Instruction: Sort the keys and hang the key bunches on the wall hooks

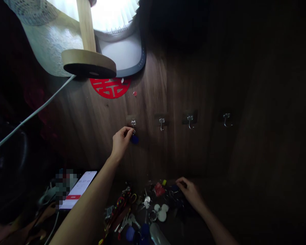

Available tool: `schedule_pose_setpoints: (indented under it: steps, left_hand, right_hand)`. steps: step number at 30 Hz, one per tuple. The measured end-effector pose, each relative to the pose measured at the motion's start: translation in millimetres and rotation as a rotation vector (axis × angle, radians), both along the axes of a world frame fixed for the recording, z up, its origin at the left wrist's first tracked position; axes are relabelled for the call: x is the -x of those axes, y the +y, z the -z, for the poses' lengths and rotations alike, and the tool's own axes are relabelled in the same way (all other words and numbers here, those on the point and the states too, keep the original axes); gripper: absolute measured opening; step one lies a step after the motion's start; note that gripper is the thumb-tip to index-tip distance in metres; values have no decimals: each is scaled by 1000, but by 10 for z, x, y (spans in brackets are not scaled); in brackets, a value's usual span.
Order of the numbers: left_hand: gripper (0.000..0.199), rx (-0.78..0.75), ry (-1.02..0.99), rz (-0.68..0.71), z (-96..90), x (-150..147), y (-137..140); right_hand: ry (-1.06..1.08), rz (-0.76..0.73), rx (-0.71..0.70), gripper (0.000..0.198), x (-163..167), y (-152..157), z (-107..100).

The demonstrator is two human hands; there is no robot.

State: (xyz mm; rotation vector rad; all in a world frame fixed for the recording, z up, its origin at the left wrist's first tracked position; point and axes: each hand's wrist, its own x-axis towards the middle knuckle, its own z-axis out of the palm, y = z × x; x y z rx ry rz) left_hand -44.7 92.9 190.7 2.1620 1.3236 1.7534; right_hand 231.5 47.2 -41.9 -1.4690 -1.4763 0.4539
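My left hand (122, 140) pinches the ring of a blue key fob (135, 139) at the leftmost metal hook (133, 123) on the wood-grain panel. Whether the ring is fully around the hook, I cannot tell. Lower down, my right hand (190, 193) is at the right side of a pile of keys and tags, its thumb and forefinger drawn together beside a dark blue tag (174, 188). What lies between those fingers is too dim to make out. The pile includes a red tag (159, 189), white round tags (162, 215) and silver keys (132, 220).
Further right on the panel are three more hooks (162, 124), (190, 121), (226, 119). A lit lamp with a wooden base (89, 59) and caps (123, 56) hang above, over a red paper cutout (111, 89). A phone (79, 190) with a bright screen lies lower left, near a white cable (33, 114).
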Motion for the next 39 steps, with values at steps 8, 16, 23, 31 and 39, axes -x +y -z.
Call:
schedule_pose_setpoints:
  steps: [8,16,23,31,39]
  left_hand:
    - [16,-84,-34,-13,169,-62,55]
    - [15,-10,-40,5,452,48,-26]
    - [15,145,31,51,948,108,-303]
    - [17,418,132,155,1582,120,-735]
    - [19,463,244,165,1858,201,-944]
  right_hand:
    - [-36,25,21,24,11,-19,-29]
    - [-22,5,-5,21,30,-37,-39]
    - [-51,29,24,20,58,-77,-88]
    - [-64,30,30,23,81,-85,-113]
    - [-102,-2,20,25,78,-80,-101]
